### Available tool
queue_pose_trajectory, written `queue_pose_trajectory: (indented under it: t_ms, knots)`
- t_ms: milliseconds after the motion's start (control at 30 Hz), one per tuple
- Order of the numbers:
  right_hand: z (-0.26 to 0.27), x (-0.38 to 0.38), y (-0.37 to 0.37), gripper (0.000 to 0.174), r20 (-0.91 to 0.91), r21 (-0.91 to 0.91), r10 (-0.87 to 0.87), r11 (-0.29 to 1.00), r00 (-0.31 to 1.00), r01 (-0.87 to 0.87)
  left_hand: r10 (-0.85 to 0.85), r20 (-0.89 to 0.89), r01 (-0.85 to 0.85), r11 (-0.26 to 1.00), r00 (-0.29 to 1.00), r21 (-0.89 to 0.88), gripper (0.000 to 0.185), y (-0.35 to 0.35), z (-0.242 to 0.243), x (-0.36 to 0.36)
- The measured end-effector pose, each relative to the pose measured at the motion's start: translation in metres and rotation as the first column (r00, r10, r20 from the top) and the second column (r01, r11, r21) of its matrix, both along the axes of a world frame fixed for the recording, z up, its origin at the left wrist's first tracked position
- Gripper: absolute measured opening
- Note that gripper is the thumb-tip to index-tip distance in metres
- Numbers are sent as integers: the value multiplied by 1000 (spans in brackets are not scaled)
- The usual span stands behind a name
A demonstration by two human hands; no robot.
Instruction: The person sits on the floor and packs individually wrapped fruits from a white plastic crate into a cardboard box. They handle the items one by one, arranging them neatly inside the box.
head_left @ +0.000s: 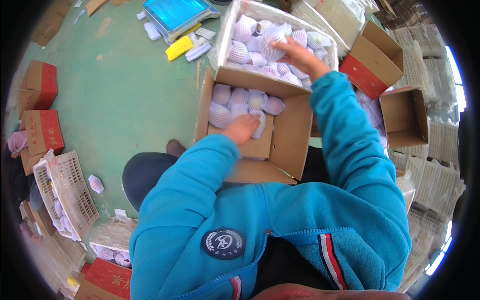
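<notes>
An open cardboard box [288,127] stands before me, with several fruits in white foam netting [239,96] at its far left. A flat cardboard piece [258,144] lies under them. My left hand [243,129] reaches inside, its fingertips against a netted fruit [258,123] nearest to me; whether it grips this fruit is not plain. Beyond the box, my right hand [300,56] is over a plastic-lined white crate [229,35] full of netted fruits. Its fingers are around one large netted fruit [273,47], raised above the others.
A blue-topped plastic container [176,15] and a yellow foam net bundle [179,48] lie on the green floor beyond the box. Open cartons [404,118] stand at right before stacked crates [442,138]. At left are red-brown cartons [41,131], a tilted crate [77,187] and one loose netted fruit [96,183].
</notes>
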State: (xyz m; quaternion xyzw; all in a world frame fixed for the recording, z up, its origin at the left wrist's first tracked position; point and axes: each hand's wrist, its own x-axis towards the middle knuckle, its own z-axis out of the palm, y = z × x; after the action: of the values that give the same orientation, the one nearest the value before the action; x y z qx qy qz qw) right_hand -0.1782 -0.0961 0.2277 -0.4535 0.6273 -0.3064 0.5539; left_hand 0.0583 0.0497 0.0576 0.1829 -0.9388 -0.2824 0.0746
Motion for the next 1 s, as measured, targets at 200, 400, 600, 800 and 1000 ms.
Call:
queue_pose_trajectory:
  t_ms: [200,400,600,800,1000]
  knots:
    - [66,14,90,54,265,406,319,819,910,-406,-54,165,42,996,985,74,46,-9,33,-3]
    - [-75,49,157,61,-645,636,738,662,198,-397,-44,168,43,999,985,12,49,-5,30,-2]
    - [-120,36,170,50,-768,557,618,775,170,-298,-9,76,9,1000,997,8,50,0,10,4]
    - [-125,26,195,27,-902,323,426,774,70,-544,43,66,-51,990,997,130,48,0,-3,-6]
    - [-159,51,178,21,-907,360,419,824,44,-437,75,-90,-69,995,993,74,43,2,-9,-4]
